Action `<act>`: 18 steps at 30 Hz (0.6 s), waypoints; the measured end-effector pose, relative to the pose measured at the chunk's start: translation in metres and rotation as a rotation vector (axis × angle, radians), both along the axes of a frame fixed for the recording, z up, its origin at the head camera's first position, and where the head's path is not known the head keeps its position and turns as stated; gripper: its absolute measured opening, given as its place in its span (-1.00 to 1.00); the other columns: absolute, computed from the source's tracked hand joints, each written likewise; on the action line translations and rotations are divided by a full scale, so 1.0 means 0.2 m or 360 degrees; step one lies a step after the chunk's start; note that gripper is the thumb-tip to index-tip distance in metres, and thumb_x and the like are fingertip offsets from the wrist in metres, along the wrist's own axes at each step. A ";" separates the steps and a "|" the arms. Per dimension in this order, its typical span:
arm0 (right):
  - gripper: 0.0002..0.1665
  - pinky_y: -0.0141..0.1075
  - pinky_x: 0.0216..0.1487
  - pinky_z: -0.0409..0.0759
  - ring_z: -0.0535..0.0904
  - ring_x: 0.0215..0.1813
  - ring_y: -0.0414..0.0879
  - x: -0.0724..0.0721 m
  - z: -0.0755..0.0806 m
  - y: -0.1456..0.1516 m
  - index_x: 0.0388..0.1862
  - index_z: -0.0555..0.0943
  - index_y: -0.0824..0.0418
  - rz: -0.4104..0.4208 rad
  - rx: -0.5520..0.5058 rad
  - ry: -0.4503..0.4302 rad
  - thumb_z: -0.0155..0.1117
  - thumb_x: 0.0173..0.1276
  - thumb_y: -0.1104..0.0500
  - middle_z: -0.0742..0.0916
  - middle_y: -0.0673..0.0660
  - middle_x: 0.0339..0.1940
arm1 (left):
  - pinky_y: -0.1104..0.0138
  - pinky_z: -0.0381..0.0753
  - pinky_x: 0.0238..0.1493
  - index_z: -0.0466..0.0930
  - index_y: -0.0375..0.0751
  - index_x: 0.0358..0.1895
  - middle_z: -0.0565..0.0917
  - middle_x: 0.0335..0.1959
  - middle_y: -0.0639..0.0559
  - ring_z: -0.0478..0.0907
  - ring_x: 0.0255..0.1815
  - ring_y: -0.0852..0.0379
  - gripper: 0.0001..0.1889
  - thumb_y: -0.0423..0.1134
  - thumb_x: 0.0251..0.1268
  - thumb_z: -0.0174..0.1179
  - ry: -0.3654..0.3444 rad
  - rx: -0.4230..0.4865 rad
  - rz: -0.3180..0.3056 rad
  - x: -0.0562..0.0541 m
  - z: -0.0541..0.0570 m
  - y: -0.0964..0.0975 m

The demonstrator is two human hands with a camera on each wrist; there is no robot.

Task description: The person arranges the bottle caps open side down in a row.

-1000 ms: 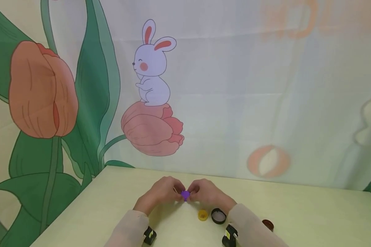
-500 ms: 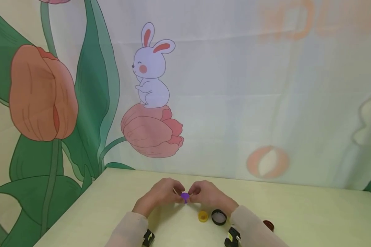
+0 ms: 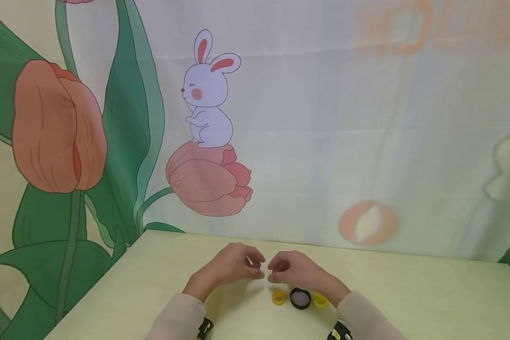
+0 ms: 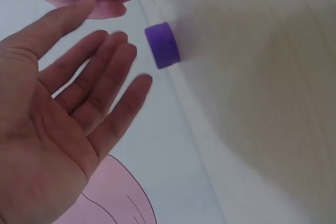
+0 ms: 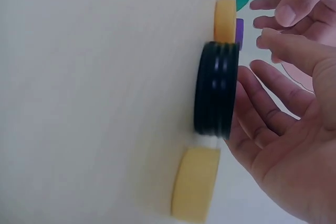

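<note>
A purple cap [image 4: 163, 45] stands on the table, apart from the fingertips of my left hand [image 4: 79, 98] in the left wrist view. In the head view the left hand [image 3: 233, 263] partly covers the purple cap [image 3: 255, 267]. Its fingers are loosely bent and hold nothing. Facing it across a small gap is my right hand [image 3: 299, 270], also holding nothing, its thumb and fingers spread apart. Nearest that hand in the right wrist view is a black ring-shaped lid [image 5: 216, 90]; whether they touch is unclear.
On the table [image 3: 238, 316] in front of the right hand, an orange-yellow cap [image 3: 278, 297], the black lid [image 3: 300, 298] and a yellow cap [image 3: 320, 300] sit in a row. A printed cloth [image 3: 297, 141] with a rabbit and tulips hangs behind the table.
Both hands have let go of the purple cap. The right hand moved right, the left slightly right. The yellow cap came into view beside the black lid; a dark red cap is now hidden.
</note>
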State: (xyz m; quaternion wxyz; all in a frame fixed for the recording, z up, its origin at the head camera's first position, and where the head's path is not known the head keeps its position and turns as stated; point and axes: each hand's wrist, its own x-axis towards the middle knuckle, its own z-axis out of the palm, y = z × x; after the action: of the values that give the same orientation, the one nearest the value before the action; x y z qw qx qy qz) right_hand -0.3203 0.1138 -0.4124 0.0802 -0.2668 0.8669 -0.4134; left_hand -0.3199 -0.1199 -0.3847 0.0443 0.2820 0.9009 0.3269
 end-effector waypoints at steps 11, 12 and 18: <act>-0.69 -0.18 -0.01 0.65 0.66 -0.10 -0.06 0.08 0.03 0.08 0.05 0.70 0.26 0.0055 -0.0084 -0.0084 0.48 0.45 0.12 0.76 0.02 -0.17 | 0.34 0.66 -0.13 0.82 -0.15 -0.01 0.77 -0.22 0.18 0.69 -0.16 0.14 -0.73 -0.24 0.24 0.57 -0.0112 0.0109 -0.0157 0.05 0.02 0.05; -0.69 -0.18 -0.02 0.65 0.66 -0.11 -0.06 0.09 0.03 0.08 0.05 0.70 0.26 0.0052 -0.0080 -0.0090 0.49 0.45 0.12 0.76 0.01 -0.17 | 0.34 0.66 -0.14 0.82 -0.16 -0.01 0.77 -0.22 0.17 0.69 -0.17 0.14 -0.73 -0.24 0.24 0.57 -0.0109 0.0114 -0.0178 0.06 0.02 0.05; -0.71 -0.19 -0.05 0.66 0.66 -0.10 -0.06 0.13 0.03 0.10 0.02 0.70 0.27 0.0061 -0.0086 -0.0113 0.51 0.41 0.18 0.76 0.02 -0.18 | 0.37 0.67 -0.16 0.82 -0.18 -0.03 0.78 -0.22 0.13 0.72 -0.21 0.15 -0.72 -0.27 0.21 0.58 -0.0114 0.0123 -0.0234 0.08 0.01 0.07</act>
State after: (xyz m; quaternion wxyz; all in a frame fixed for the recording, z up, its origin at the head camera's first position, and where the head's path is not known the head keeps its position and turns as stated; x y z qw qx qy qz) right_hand -0.2945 0.1332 -0.4071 0.1115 -0.2706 0.8468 -0.4442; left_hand -0.3040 -0.1062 -0.3829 0.0895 0.3368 0.8623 0.3673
